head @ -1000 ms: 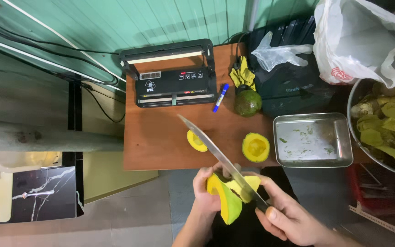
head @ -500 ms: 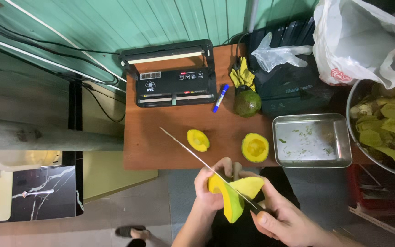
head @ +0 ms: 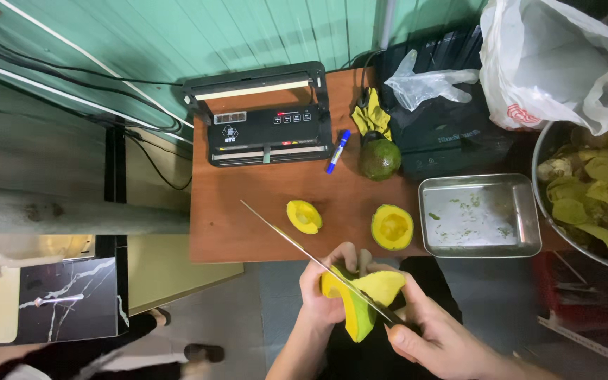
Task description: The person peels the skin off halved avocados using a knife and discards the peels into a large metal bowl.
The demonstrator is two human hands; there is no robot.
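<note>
Nearest the camera, below the front edge of the tabletop [head: 248, 232], the left hand [head: 325, 285] cups a cut piece of avocado [head: 360, 302], its fingers curled round the green skin with the yellow flesh facing up. The right hand [head: 434, 338] is closed round the handle of a long knife [head: 304, 250], whose blade lies across the flesh and points up and left over the tabletop's front edge. By the look of it the step in hand is slicing or paring the held piece; the next move seems to call for a short, controlled draw of the blade, with the left fingers kept clear of the edge beneath the fruit.

On the tabletop just beyond, near its front edge, lie a small cut avocado piece [head: 304, 216] and, to its right, an avocado half [head: 392, 226] with its hollow up. Just beside that half, at the right edge, sits a metal tray [head: 522, 211] flecked with green bits. Farther back stand a whole avocado [head: 379, 158], a blue marker [head: 337, 151] and, at the rear edge, a black sealing machine [head: 265, 127]. At far right a metal bowl [head: 542, 151] holds peels under a white plastic bag [head: 564, 63].
</note>
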